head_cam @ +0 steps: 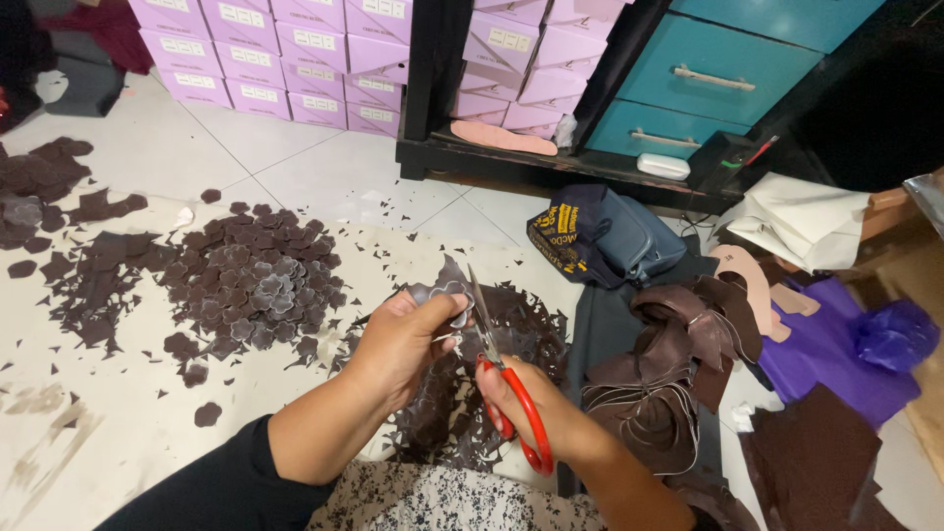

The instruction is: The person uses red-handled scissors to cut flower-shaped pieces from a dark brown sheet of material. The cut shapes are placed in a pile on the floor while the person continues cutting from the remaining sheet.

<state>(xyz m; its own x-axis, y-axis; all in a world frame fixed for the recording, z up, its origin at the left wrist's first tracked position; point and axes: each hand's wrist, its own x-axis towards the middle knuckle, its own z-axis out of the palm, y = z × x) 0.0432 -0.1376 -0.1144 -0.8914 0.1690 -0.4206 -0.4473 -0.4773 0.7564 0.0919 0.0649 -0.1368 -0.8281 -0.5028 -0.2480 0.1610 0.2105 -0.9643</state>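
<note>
My left hand (401, 339) pinches a small scalloped piece of dark brown material (444, 293) at the centre of the head view. My right hand (536, 405) grips red-handled scissors (503, 379), blades pointing up and touching the piece's right edge. Below both hands lies a heap of dark offcuts (462, 403). To the left, a large pile of cut flower-shaped brown pieces (251, 280) spreads over the white floor.
A stack of curled brown strips (669, 374) lies to the right, beside pink sole shapes (747, 280) and purple fabric (836, 344). A dark blue bag (600, 236) sits behind. Lilac boxes (285, 59) and a teal drawer unit (708, 79) stand at the back.
</note>
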